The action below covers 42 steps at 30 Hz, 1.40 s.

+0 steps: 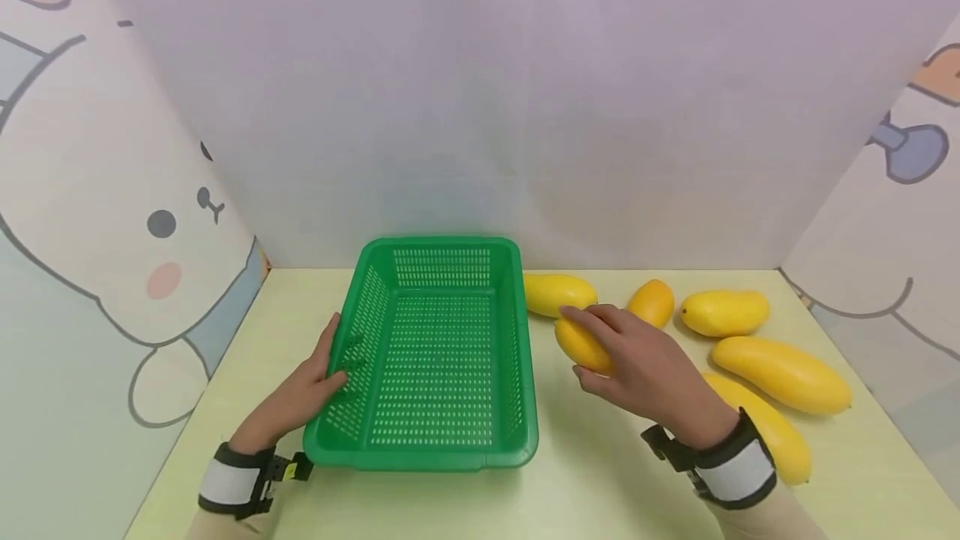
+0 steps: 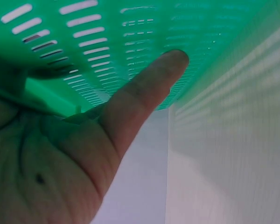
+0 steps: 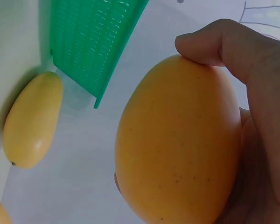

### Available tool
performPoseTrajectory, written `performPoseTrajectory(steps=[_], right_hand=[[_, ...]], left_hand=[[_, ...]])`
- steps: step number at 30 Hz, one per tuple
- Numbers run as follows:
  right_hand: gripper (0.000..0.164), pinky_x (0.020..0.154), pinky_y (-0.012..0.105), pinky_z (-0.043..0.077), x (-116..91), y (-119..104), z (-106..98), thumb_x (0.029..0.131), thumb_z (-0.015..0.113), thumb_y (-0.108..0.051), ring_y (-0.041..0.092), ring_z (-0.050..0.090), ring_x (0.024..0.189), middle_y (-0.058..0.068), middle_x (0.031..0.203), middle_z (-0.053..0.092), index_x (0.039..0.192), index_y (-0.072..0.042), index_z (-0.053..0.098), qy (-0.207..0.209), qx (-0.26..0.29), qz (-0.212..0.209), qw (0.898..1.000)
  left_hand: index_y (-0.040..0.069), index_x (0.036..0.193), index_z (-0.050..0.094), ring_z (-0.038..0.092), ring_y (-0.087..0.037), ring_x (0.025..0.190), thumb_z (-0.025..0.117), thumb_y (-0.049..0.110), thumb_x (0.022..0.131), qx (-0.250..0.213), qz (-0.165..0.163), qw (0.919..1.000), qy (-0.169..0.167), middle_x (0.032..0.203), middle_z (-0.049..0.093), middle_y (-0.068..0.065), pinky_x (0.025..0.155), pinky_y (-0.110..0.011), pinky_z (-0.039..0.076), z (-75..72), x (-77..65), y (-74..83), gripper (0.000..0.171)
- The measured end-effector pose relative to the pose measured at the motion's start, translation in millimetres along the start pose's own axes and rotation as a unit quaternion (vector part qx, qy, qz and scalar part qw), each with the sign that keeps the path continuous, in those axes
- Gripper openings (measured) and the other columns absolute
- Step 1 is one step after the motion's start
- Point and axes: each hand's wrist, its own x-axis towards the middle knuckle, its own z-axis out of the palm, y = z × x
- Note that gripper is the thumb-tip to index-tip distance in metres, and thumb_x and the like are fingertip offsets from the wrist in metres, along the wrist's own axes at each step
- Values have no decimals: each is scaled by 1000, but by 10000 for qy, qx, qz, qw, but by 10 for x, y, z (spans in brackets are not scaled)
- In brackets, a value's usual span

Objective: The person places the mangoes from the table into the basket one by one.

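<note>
In the head view a green plastic basket [image 1: 442, 461] with slotted walls stands left of centre, its inside bare. My left hand [image 1: 296, 398] holds its left side, thumb over the rim and fingers along the outer wall. The left wrist view shows one finger [image 2: 144, 91] stretched along the slotted wall. To the right of the basket my right hand [image 1: 645, 365] grips an orange-yellow mango [image 1: 583, 346], held above the table. Close up in the right wrist view, the mango [image 3: 177, 144] has small dark specks, and the thumb presses one end.
A yellow mango [image 1: 558, 294] lies beside the basket's far right corner. Farther right are an orange mango [image 1: 652, 302], a short yellow one [image 1: 725, 312] and long yellow ones [image 1: 783, 373], one partly behind the right wrist. Walls [image 1: 525, 107] enclose the table's back and sides.
</note>
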Motion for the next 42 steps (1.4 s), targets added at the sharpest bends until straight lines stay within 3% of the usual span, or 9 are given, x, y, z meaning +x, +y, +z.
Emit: performPoseTrajectory(steps=[17, 30, 42], right_hand=[[67, 68, 28, 46, 197, -103, -36, 80, 62, -45, 12, 49, 83, -1, 119, 52, 141, -32, 38, -200, 133, -52, 9997], [66, 66, 27, 45, 400, -205, -64, 80, 61, -41, 9, 49, 84, -5, 114, 53, 140, -28, 40, -180, 296, -559, 9978], [65, 70, 29, 45, 543, -285, -45, 78, 61, -36, 11, 49, 87, -5, 113, 52, 140, -26, 41, -203, 305, -792, 9962]], left_hand=[[20, 147, -17, 58, -25, 88, 41, 6, 97, -4, 101, 9999, -15, 149, 7, -30, 68, -39, 49, -10, 12, 9, 78], [15, 147, -17, 56, -32, 97, 42, 10, 98, 13, 165, 9999, -6, 149, 4, -30, 69, -38, 49, 10, -5, -34, 76], [18, 147, -18, 58, -27, 88, 40, 7, 97, -100, -1, 9999, -17, 149, 6, -30, 68, -39, 49, 9, -13, 1, 77]])
